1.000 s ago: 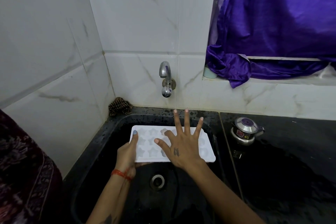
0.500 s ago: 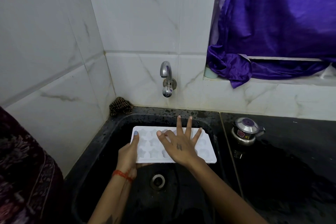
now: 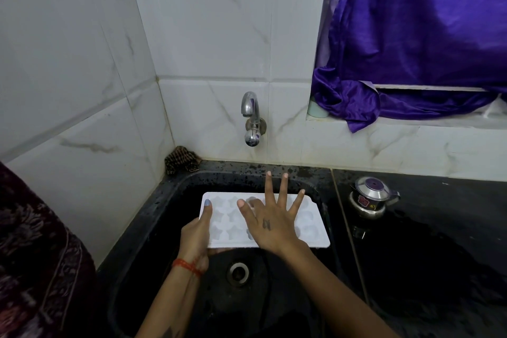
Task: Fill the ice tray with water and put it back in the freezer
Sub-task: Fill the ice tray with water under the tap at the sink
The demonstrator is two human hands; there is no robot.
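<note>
Since half a second ago the right hand (image 3: 270, 223) has spread its fingers wider over the tray (image 3: 310, 223), tips reaching further toward the back rim; tray and left hand (image 3: 196, 233) sit as before.

Wall (image 3: 208, 35): white marbled tile. Curtain (image 3: 417, 35): purple, draped over the ledge at right. Sink (image 3: 170, 217): black, wet, drain (image 3: 238, 272) at centre. Counter (image 3: 439, 241): black, right of sink.

Tray: white, star-shaped cells, held level over the sink, below and forward of the tap (image 3: 251, 118). No water runs from the tap.

Right hand: palm down, fingers straight and fanned above the tray; contact cannot be told. Left hand: grips the tray's left end, thumb on top, fingers underneath.

Kettle (image 3: 370, 197): small, steel, on the counter. Scrubber (image 3: 179, 159): in the corner behind the sink.
</note>
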